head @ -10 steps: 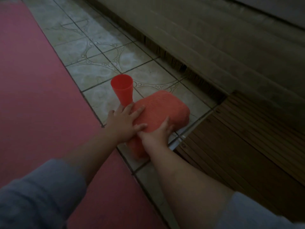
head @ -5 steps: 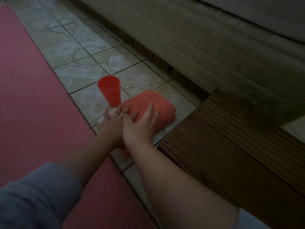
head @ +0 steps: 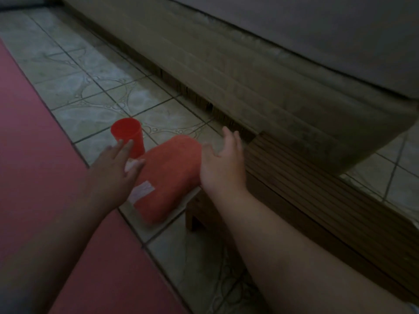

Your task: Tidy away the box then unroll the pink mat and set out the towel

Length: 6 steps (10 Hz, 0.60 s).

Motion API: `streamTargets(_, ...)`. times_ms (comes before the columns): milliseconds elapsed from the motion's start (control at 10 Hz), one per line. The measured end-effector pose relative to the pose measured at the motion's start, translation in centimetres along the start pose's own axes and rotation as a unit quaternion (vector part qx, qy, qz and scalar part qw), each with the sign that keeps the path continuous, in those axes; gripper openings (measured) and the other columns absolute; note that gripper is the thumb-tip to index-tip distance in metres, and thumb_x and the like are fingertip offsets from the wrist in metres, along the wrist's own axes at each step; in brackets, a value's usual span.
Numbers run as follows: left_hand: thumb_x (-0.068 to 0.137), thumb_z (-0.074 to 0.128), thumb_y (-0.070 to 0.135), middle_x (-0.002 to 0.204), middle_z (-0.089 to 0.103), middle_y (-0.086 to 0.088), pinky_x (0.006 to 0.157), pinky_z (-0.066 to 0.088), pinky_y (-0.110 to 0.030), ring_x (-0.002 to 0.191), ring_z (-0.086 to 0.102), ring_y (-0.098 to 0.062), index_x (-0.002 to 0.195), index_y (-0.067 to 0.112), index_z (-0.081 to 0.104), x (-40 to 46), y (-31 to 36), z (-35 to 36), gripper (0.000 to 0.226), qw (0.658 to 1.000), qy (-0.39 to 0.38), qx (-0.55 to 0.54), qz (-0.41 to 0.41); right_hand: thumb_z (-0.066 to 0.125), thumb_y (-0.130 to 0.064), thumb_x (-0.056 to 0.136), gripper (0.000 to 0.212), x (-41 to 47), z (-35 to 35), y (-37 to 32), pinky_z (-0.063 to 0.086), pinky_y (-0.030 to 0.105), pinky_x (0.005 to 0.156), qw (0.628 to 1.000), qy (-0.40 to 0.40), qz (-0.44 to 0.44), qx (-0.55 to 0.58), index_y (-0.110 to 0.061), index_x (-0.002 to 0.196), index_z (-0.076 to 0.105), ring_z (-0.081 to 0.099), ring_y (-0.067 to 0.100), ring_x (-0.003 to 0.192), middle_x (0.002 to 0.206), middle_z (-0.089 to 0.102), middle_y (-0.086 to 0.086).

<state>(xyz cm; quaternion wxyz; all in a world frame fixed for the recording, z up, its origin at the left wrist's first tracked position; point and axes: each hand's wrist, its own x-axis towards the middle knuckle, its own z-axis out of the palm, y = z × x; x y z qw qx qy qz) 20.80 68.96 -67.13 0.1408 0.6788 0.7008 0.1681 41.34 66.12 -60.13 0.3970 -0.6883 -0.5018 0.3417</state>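
A folded orange-red towel with a white label lies on the tiled floor between the pink mat and a low wooden slatted stool. The mat lies flat along the left. My left hand hovers at the towel's left edge with fingers straight, holding nothing. To the right of the towel, my right hand is lifted off it, fingers spread and relaxed. No box is in view.
A red plastic cup stands upright on the tiles just beyond my left hand. The wooden slatted stool sits right of the towel. A bed or sofa base runs along the back.
Both hands have come off the towel and moved apart, the right one to the right side. The view has shifted, and the towel's white label now shows.
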Motion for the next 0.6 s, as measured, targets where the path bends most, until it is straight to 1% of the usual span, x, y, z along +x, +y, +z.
streamTargets(100,0.092,0.048,0.041,0.156,0.024,-0.01,0.118,0.014,-0.04,0.144,0.019,-0.028,0.147,0.017,0.029,-0.6,0.5,-0.3,0.063,1.0,0.006,-0.004,0.006,0.047,-0.031,0.096,0.059,-0.4,-2.4,1.6,0.007,0.026,0.11,0.998,0.018,-0.015,-0.062,-0.023,0.149,0.024,0.005,0.015,0.146,0.161,0.005,0.001)
streamTargets(200,0.087,0.058,0.042,0.153,0.029,-0.015,0.116,0.021,-0.045,0.141,0.025,-0.032,0.144,0.014,0.035,-1.5,0.8,1.3,0.068,1.0,-0.008,0.01,0.024,0.048,-0.034,0.095,0.06,-1.2,-4.5,3.5,0.005,0.025,0.107,0.991,0.03,-0.021,-0.127,-0.025,0.149,0.025,0.002,0.015,0.146,0.162,0.003,0.0)
streamTargets(300,0.081,0.049,0.067,0.159,0.011,-0.011,0.118,0.014,-0.048,0.146,0.01,-0.03,0.148,0.028,0.022,-2.3,0.3,4.3,0.082,0.992,-0.082,0.086,0.035,0.05,-0.034,0.095,0.06,-2.0,-5.8,5.1,0.005,0.029,0.112,0.985,0.034,-0.023,-0.166,-0.026,0.149,0.026,0.001,0.016,0.147,0.162,0.001,0.0)
streamTargets(400,0.08,0.046,0.069,0.161,-0.003,-0.005,0.116,0.006,-0.054,0.147,0.0,-0.027,0.148,0.039,0.014,-2.7,-0.4,6.6,0.08,0.985,-0.131,0.116,0.011,0.049,-0.036,0.095,0.059,-2.6,-6.7,6.1,0.006,0.031,0.113,0.985,0.039,-0.014,-0.169,-0.028,0.149,0.026,-0.001,0.014,0.146,0.161,0.0,-0.003)
streamTargets(500,0.083,0.043,0.066,0.16,-0.007,-0.004,0.114,0.006,-0.058,0.147,-0.004,-0.028,0.148,0.04,0.005,-2.5,-0.6,7.4,0.08,0.974,-0.168,0.152,0.013,0.048,-0.038,0.094,0.059,-3.7,-7.2,6.9,0.006,0.031,0.112,0.985,0.038,-0.009,-0.17,-0.033,0.148,0.025,-0.003,0.012,0.145,0.161,-0.001,-0.006)
streamTargets(600,0.085,0.049,0.06,0.16,0.003,-0.008,0.115,0.008,-0.052,0.147,0.003,-0.029,0.15,0.031,0.014,-2.8,-0.8,5.9,0.078,0.982,-0.14,0.128,0.006,0.048,-0.039,0.094,0.06,-4.1,-8.9,6.3,0.002,0.029,0.11,0.985,0.04,-0.008,-0.168,-0.035,0.148,0.024,-0.005,0.009,0.145,0.161,-0.003,-0.009)
